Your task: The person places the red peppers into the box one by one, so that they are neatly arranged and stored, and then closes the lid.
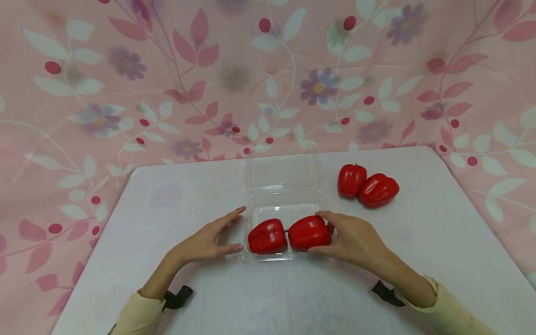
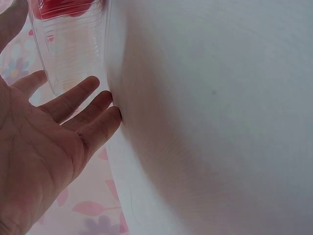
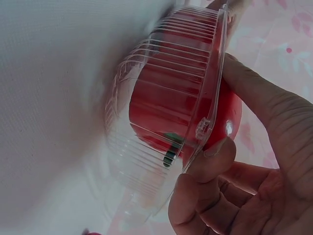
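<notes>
A clear plastic clamshell box (image 1: 289,200) lies open on the table, its lid folded back. Two red bell peppers sit side by side in its base: a left pepper (image 1: 266,236) and a right pepper (image 1: 310,232). My right hand (image 1: 351,235) grips the right pepper at its outer end, thumb on the near side and fingers on the far side. In the right wrist view, that pepper (image 3: 166,103) shows through the ribbed wall. Just left of the box is my left hand (image 1: 209,239), fingers spread and holding nothing.
Two more red peppers lie touching at the back right, an upright-looking one (image 1: 351,180) and a tilted one (image 1: 378,190). A white cloth covers the table (image 1: 418,242). A pink floral curtain (image 1: 268,70) hangs behind its back edge.
</notes>
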{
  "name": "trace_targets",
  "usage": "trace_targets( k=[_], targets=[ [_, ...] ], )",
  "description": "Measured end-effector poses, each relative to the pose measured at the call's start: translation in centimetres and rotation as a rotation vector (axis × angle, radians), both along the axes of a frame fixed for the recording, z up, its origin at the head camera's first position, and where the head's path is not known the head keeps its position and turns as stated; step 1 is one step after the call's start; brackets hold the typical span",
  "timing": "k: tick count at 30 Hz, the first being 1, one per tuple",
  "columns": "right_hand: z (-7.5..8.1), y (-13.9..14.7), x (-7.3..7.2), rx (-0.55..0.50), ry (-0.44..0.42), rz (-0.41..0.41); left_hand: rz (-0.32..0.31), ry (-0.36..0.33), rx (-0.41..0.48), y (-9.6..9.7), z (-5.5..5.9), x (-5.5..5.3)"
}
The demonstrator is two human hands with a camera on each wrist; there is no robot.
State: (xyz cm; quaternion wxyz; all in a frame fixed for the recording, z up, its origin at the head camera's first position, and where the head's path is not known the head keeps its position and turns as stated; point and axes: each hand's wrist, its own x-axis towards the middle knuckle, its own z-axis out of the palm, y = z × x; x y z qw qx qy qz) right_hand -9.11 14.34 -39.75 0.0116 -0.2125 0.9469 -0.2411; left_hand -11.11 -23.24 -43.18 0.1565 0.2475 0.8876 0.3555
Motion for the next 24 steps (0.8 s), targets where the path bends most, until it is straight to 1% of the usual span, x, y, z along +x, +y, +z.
trace_targets(
  k=[8,17,24],
  targets=[
    [-0.01,-0.16,-0.04,0.000,-0.026,0.022,0.008,-0.008,-0.004,0.03,0.10,0.09],
    [-0.03,0.00,-0.03,-0.014,-0.069,0.044,-0.009,0.010,0.006,-0.09,0.02,0.06],
    [0.20,0.33,-0.16,-0.005,-0.094,0.036,-0.009,0.012,0.001,-0.09,-0.10,-0.02]
  ],
)
